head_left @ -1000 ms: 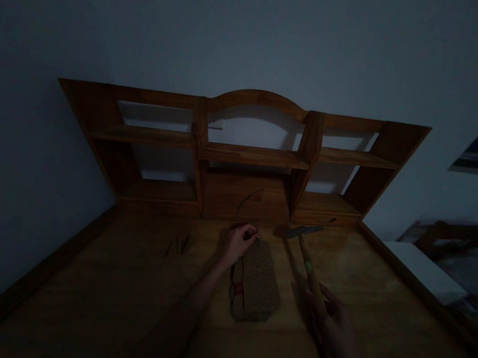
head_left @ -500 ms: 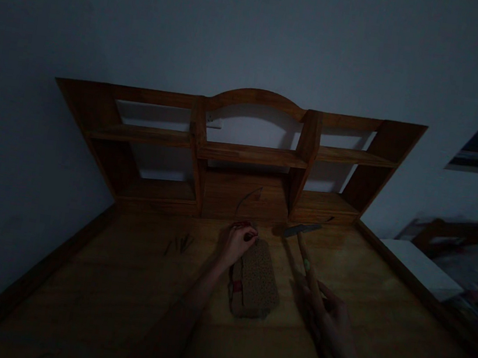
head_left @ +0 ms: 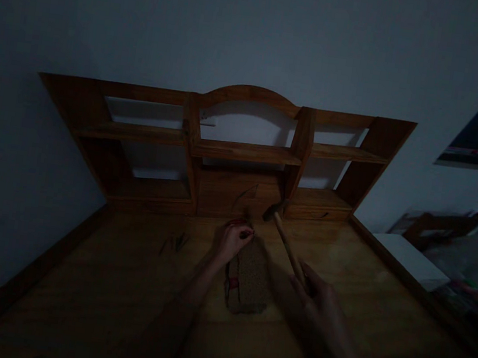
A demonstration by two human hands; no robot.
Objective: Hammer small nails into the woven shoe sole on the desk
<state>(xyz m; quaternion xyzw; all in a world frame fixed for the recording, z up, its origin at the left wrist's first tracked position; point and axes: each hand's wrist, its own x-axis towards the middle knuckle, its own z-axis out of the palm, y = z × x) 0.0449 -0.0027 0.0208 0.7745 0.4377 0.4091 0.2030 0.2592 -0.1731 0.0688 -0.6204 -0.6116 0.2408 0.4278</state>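
The scene is dim. My left hand (head_left: 232, 240) rests at the far end of a rough brown block (head_left: 248, 281) on the wooden desk top (head_left: 120, 281), fingers pinched on something small that I cannot make out. My right hand (head_left: 319, 311) grips the wooden handle of a hammer (head_left: 284, 239). The hammer is raised and angled up to the left, its dark head hanging above and just right of my left hand's fingers.
A wooden shelf unit (head_left: 242, 151) with an arched middle stands along the desk's back against a pale wall. Several small nails (head_left: 173, 242) lie left of the block. A white slab (head_left: 413, 260) and dark clutter sit beyond the desk's right edge.
The hammer has swung left and up: its head moved from right of the block to above my left hand. My right hand shifted left with it. My left hand stayed at the block's far end.
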